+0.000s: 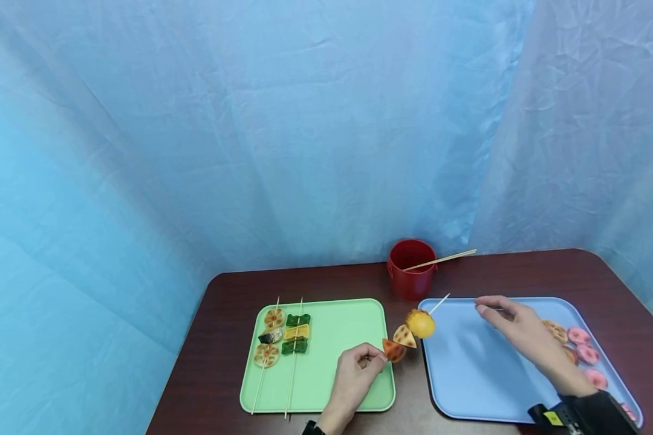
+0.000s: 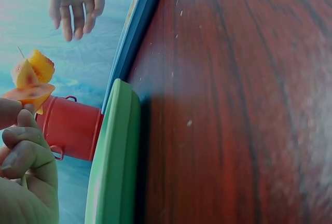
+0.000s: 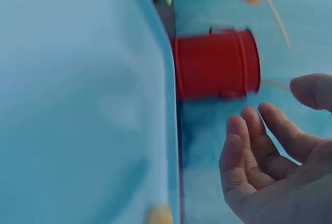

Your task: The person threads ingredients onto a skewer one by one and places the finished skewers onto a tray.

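My left hand point(image 1: 355, 377) pinches the lower part of a food skewer point(image 1: 405, 336) above the green tray's right edge. From the hand upward, the skewer carries an orange-brown wedge, a pale spotted wedge and a yellow rounded piece. Its bare tip points up and to the right. Over the blue tray point(image 1: 484, 386) hovers my right hand point(image 1: 528, 335), holding nothing. Slightly bent, apart fingers point(image 3: 282, 130) show in the right wrist view. In the left wrist view, the orange-brown wedge point(image 2: 32, 94) sits right at the left fingertips.
On the green tray point(image 1: 337, 320) lie two loaded skewers point(image 1: 266, 355), point(image 1: 296, 345). Behind the trays stands a red bucket point(image 1: 412, 281) with thin sticks point(image 1: 451, 258) leaning out. Pink rings point(image 1: 588, 354) and brownish slices point(image 1: 555, 330) lie along the blue tray's right side, partly behind my right arm.
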Tool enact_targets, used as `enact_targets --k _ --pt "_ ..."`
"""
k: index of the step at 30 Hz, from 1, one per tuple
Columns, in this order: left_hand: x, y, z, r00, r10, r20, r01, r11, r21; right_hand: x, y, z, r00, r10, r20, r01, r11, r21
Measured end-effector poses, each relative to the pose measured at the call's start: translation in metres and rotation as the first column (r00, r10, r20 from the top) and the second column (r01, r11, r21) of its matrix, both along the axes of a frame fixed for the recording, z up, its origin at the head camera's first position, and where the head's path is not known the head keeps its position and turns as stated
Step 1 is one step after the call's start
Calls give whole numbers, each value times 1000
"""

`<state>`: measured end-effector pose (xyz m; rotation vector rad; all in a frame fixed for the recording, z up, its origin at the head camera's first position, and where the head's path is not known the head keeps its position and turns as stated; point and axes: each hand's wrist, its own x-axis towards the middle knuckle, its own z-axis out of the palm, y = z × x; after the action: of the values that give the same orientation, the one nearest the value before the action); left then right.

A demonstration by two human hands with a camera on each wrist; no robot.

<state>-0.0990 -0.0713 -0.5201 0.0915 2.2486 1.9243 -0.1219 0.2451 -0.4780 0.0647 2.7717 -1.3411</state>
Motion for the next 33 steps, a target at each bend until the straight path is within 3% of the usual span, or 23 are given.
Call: enact_targets --k 3,7,12,19,24,33 --pt "0 0 1 1000 2 6 -2 1000 -13 -3 19 0 999 19 -39 -15 993 121" --pt "0 -1 1 1000 5 3 -4 1000 -16 -7 39 -4 996 43 -75 -21 961 277" --pt "0 -2 1 1000 6 3 -6 1000 -8 -13 62 -7 997 71 -35 -52 922 383" --pt "-1 -2 0 1000 8 12 -8 1000 2 -25 73 -11 996 66 63 -87 886 456" --pt "-1 -3 -1 1000 15 9 -15 1000 0 -30 74 -18 991 116 65 -133 854 503" --pt "-1 -2 -1 1000 16 8 -16 1000 -25 -35 77 -28 986 128 108 -165 845 508"
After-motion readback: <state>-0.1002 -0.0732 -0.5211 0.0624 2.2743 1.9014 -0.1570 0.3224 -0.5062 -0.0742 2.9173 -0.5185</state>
